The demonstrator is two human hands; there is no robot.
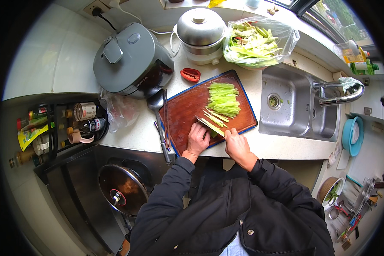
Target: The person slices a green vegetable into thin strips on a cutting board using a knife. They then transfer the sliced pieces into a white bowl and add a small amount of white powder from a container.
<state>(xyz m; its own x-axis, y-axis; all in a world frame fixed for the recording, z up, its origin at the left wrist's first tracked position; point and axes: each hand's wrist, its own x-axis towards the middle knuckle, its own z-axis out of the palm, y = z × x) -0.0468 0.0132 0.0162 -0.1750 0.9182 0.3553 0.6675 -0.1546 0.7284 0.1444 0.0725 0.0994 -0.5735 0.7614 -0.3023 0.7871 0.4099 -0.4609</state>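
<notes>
A brown cutting board (185, 110) with a blue rim lies on the counter in front of me. My right hand (237, 145) is closed around the handle of a kitchen knife (210, 126), whose blade slants up and left across the board. Beside the blade, my left hand (198, 138) presses on a green vegetable piece (213, 133), mostly hidden by the fingers and knife. Just beyond the blade are a few loose pale-green strips (216, 117). Farther up the board sits a neat pile of thin green vegetable shreds (224, 100).
A ladle (159, 120) and chopsticks (167, 128) lie along the board's left edge. Behind it are a halved red pepper (190, 75), a grey Supor cooker (128, 60), a lidded steamer pot (200, 35) and a bag of peelings (256, 43). A steel sink (284, 120) is right, a lidded pan (123, 190) lower left.
</notes>
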